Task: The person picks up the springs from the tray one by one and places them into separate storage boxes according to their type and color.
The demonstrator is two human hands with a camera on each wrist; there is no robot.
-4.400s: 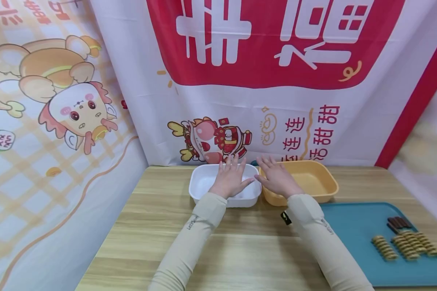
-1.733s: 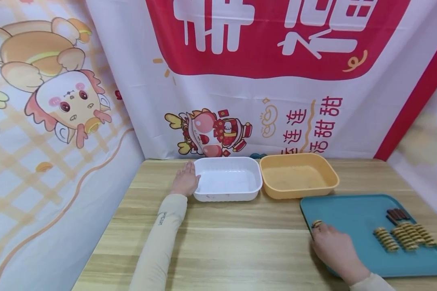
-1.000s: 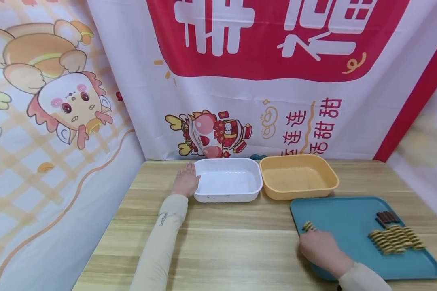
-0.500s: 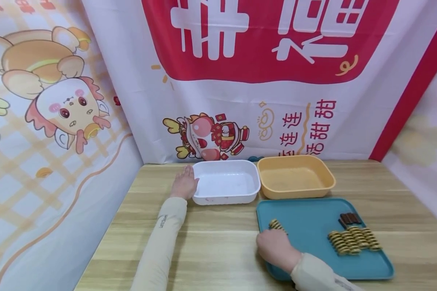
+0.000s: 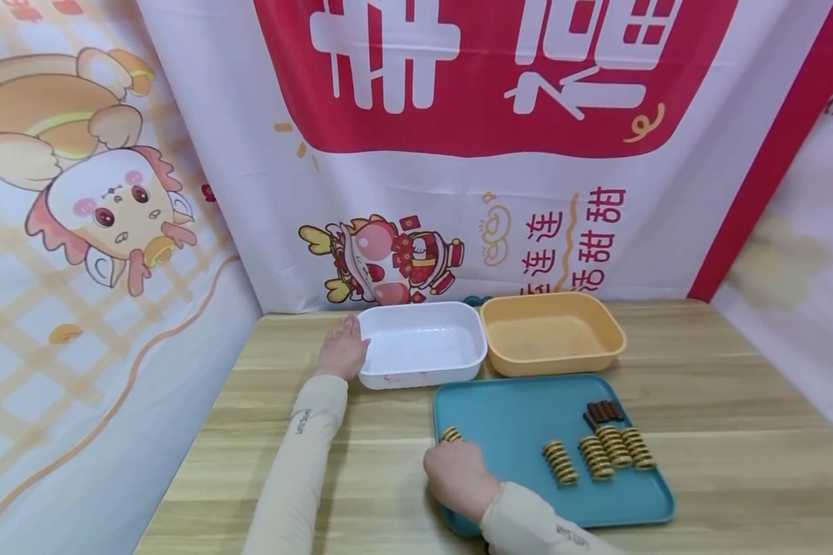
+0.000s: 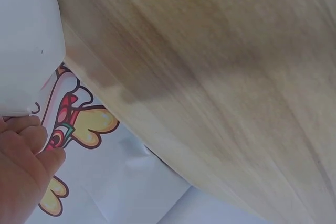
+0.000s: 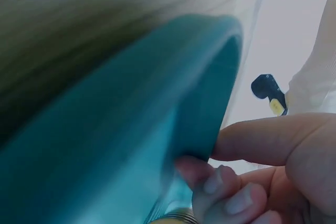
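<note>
- Clock reading: from where the person stands, 12 o'clock is the printed banner [image 5: 472, 223] on the far wall.
- Blue tray [image 5: 514, 416], rectangular with raised rim: flat on the wood-grain table [image 5: 729, 439], at 6 o'clock from the yellow basin and just beside both basins.
- Tray contents, row of four ridged, striped rolls [image 5: 597, 458]: toward 3 o'clock, standing side by side, the leftmost a little apart from the rest.
- Tray contents, dark brown sticks [image 5: 607, 411]: a small bunch between 1 and 2 o'clock, just beyond the rolls.
- Tray contents, lone striped roll [image 5: 452, 435]: toward 9 o'clock, partly hidden by the right hand.
- White basin [image 5: 423, 378], oblong with rounded corners: inner floor in plain sight, faint pinkish marks on the near wall.
- Yellow basin [image 5: 562, 364], similar form: at 3 o'clock from the white one, their rims close together.
- Right hand [image 5: 460, 479]: fingers curled, pinching the tray's rim between 8 and 9 o'clock.
- Left hand [image 5: 342, 351]: fingers extended and together, resting against the white basin's 9 o'clock end without gripping it.
- Dark teal object [image 5: 477, 301]: behind the basins, mostly hidden.
</note>
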